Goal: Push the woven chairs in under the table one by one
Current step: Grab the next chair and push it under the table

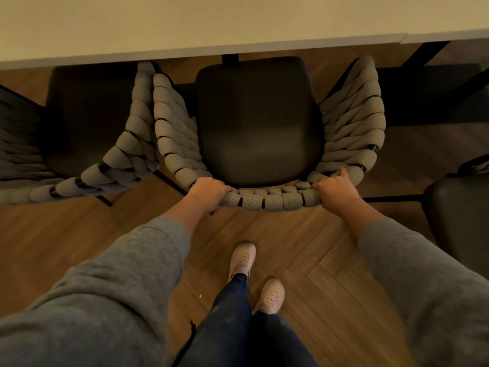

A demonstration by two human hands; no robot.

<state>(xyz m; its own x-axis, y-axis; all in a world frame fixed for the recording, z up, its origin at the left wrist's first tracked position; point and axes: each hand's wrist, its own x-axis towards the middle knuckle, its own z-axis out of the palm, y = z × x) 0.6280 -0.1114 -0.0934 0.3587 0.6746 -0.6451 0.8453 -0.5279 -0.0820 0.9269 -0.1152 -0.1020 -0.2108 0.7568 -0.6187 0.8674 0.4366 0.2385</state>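
Well, the person stands right behind the middle chair (267, 201), with both hands on the top of its woven back. The left hand (207, 190) is curled over the rim near the left corner, its fingers wrapped down the inner side. The right hand (334, 188) grips the rim near the right corner, fingers hooked over the weave and thumb lying along it. Grey sleeves (127, 274) cover both forearms.

The chair faces the table (185, 22). The front edge of its dark seat (259, 123) just reaches the table's edge, and the rest of the seat and the thick grey woven arms are out in the open.

A second chair (132, 144) of the same kind stands to its left, turned slightly. Its woven arm runs close alongside the middle chair's arm, though I cannot tell whether the two touch. At the far right only the dark seat and a bit of weave of a third chair (460, 221) show, farther back from the table.

All of this stands on a wooden floor (304, 247) laid in a herringbone pattern. The person's pale perforated shoes (242, 258) are planted behind the chair, one ahead of the other.
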